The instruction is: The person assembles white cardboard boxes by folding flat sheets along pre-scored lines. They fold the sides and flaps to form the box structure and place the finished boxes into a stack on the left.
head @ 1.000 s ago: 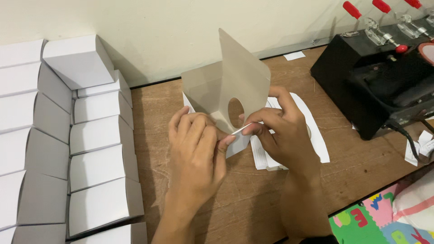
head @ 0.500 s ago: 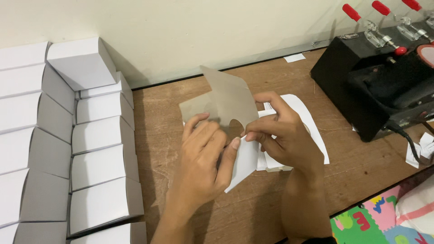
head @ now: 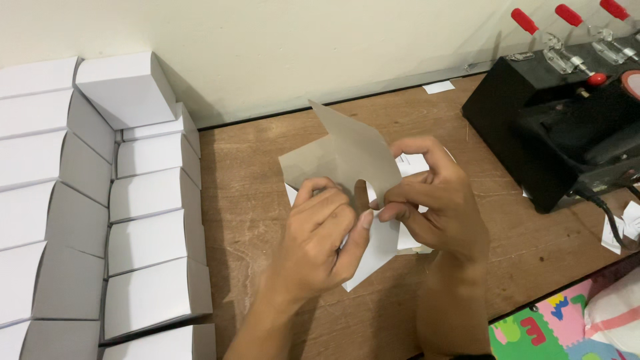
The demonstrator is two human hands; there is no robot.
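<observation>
Both hands hold a flat die-cut cardboard box blank [head: 347,157], grey-brown on the side facing me and white on the other, with a rounded notch at its lower edge. My left hand [head: 320,237] grips its lower left part, fingers curled over the fold. My right hand [head: 437,200] pinches the blank's lower right edge between thumb and fingers. A grey flap stands up above the hands. Under the hands lies a small pile of more white blanks [head: 407,163] on the wooden table [head: 247,180].
Stacked rows of folded white boxes [head: 150,200] fill the left side of the table against the wall. A black machine [head: 560,127] with red-handled clamps [head: 567,17] stands at the right, with a cable and paper scraps [head: 620,230] beside it. A colourful foam mat [head: 547,327] lies below the table edge.
The blank has been turned and folded between my hands; its grey flap dropped lower half a second ago and now stands up again, angled to the right. Both hands stayed near the table's middle.
</observation>
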